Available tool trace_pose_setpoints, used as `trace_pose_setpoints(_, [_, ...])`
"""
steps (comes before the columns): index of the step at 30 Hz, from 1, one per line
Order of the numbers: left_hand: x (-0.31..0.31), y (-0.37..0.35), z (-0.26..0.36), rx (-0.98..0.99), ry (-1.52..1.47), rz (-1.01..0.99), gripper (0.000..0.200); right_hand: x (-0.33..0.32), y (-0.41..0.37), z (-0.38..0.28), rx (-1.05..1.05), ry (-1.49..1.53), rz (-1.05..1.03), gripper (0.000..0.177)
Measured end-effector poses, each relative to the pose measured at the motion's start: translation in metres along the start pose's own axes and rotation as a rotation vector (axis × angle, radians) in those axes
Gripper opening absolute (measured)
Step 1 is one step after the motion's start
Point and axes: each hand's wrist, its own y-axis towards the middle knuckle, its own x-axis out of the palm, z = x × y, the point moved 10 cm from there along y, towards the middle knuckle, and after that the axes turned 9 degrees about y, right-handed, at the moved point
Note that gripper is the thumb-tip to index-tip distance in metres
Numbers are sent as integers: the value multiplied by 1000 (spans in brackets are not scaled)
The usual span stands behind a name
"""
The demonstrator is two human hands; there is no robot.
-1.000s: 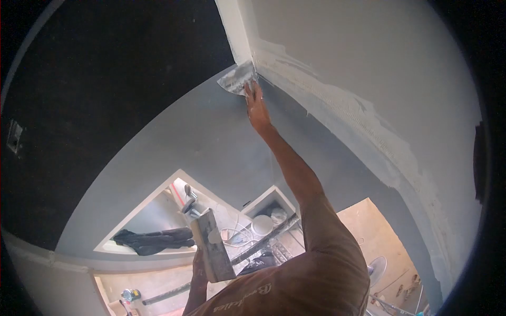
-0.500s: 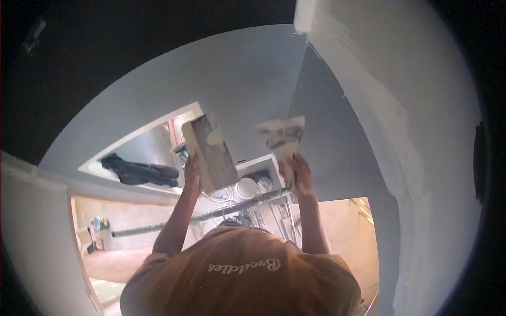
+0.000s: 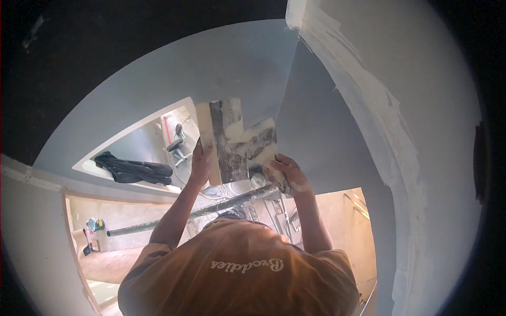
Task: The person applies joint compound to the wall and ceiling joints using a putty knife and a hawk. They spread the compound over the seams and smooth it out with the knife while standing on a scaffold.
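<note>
My left hand [image 3: 201,164] is closed on the long side of a mud pan [image 3: 225,152], whose dark metal is streaked with pale compound. In my right hand [image 3: 290,175] is the handle of a taping knife [image 3: 259,141], its wide blade coated with compound. The blade lies over the right side of the pan and seems to touch it, compound showing where they meet. Both tools are held up in front of my chest. My right fingers also carry compound smears.
A strip of wet-looking compound [image 3: 382,105] runs down the wall at right. A dark cloth [image 3: 132,169] hangs over the edge of an opening at left. Below my arms a spattered pole [image 3: 184,215] crosses, and a tin [image 3: 96,225] stands low at left.
My hands have come closer together. The mud pan has turned more upright, and the taping knife has moved left and tilted so its blade now overlaps the pan.
</note>
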Motion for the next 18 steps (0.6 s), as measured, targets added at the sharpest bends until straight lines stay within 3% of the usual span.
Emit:
trace_pose_setpoints(2, [-1, -1, 4, 56, 87, -9, 55, -3, 1, -7, -8, 16, -40, 32])
trace_pose_setpoints(4, [2, -5, 4, 8, -128, -134, 55, -1, 3, -10, 1, 44, -151, 34])
trace_pose_setpoints(7, [3, -9, 6, -86, -278, -177, 55, 4, -4, -25, -23, -39, -123, 37])
trace_pose_setpoints(11, [-9, 1, -16, -113, -289, -222, 55, 0, 7, -36, -38, 30, -208, 36])
trace_pose_setpoints(13, [9, -3, 0, -165, -605, -402, 56, 0, 19, -54, -131, 161, -215, 32])
trace_pose_setpoints(14, [28, -4, 23, -167, -623, -466, 55, 8, 26, -66, -157, 160, -226, 32])
trace_pose_setpoints(16, [35, 1, 26, -157, -642, -490, 53, 17, 36, -116, -479, -145, -65, 27])
trace_pose_setpoints(18, [33, 4, 23, -161, -649, -506, 51, 29, 56, -168, -776, -895, 130, 29])
